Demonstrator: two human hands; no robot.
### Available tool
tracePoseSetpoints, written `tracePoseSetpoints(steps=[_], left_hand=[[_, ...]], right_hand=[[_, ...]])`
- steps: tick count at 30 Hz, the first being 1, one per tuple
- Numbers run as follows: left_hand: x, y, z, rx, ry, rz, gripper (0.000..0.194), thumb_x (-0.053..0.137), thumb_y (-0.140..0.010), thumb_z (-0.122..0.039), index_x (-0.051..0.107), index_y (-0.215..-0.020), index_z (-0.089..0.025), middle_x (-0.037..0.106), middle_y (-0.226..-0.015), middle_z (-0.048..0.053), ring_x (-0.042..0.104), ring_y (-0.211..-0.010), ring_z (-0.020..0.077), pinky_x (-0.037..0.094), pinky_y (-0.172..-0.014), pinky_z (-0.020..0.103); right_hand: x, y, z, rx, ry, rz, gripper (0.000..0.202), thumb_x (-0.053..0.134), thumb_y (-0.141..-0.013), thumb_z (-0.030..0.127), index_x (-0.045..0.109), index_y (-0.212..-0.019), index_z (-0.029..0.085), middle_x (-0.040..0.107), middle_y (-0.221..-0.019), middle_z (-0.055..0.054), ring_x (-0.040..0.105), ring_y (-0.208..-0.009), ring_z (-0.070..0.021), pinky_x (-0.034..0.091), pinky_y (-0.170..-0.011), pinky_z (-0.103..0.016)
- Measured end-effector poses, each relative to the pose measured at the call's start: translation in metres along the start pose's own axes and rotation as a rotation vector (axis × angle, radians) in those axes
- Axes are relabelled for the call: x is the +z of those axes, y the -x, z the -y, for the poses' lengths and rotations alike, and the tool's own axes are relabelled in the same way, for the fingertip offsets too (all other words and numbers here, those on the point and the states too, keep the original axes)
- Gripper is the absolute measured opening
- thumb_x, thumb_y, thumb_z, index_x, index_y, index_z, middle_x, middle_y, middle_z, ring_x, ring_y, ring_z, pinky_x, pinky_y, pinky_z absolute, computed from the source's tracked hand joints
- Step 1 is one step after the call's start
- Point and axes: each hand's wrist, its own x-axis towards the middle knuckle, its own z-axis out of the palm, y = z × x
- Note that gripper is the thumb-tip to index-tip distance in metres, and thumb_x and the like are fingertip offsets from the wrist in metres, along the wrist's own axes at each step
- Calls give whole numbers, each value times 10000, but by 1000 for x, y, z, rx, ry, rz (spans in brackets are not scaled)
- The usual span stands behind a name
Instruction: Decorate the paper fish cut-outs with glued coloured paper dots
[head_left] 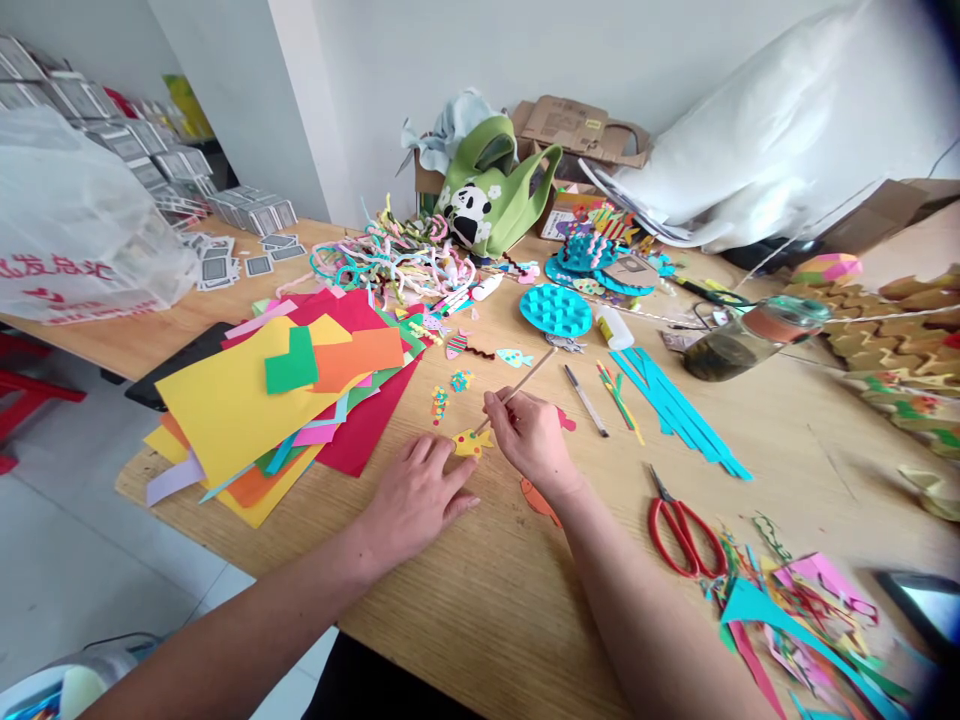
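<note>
My right hand (531, 438) pinches a thin wooden stick (534, 372), its lower tip touching a small yellow paper fish (466, 443) with coloured dots. My left hand (420, 492) lies on the table with fingers stretched out, fingertips at the fish's near edge. Just beyond the fish sit two small piles of coloured paper dots (439, 404). An orange paper fish (537, 500) lies partly under my right wrist, and a red paper piece (565, 420) shows behind that hand. Farther back rest a light blue spotted fish (514, 357) and a striped fish (456, 346).
Coloured paper sheets (217, 400) are stacked at left. To the right lie a pen (586, 400), blue strips (679, 415), red-handled scissors (684, 530) and paper scraps (780, 610). A glass jar (750, 340) looks tilted. Behind stand a green panda bag (499, 190) and a blue disc (556, 311).
</note>
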Motion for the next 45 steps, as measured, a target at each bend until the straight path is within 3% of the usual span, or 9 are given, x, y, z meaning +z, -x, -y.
tracePoseSetpoints(steps=[30, 45], left_hand=[[1, 0, 1, -7, 24, 8, 427, 544, -937, -465, 569, -1290, -226, 557, -1159, 117, 496, -1086, 296, 454, -932, 465], [-2, 0, 0, -5, 12, 22, 423, 539, -941, -462, 561, -1287, -219, 553, -1165, 114, 495, -1094, 293, 448, -948, 465]], right_hand=[[4, 1, -2, -19, 24, 8, 380, 405, -970, 352, 489, -628, 208, 549, -560, -8, 500, -479, -113, 326, -523, -245], [2, 0, 0, 95, 25, 7, 414, 429, -963, 426, 579, -655, 193, 630, -574, -35, 568, -483, -128, 330, -502, -242]])
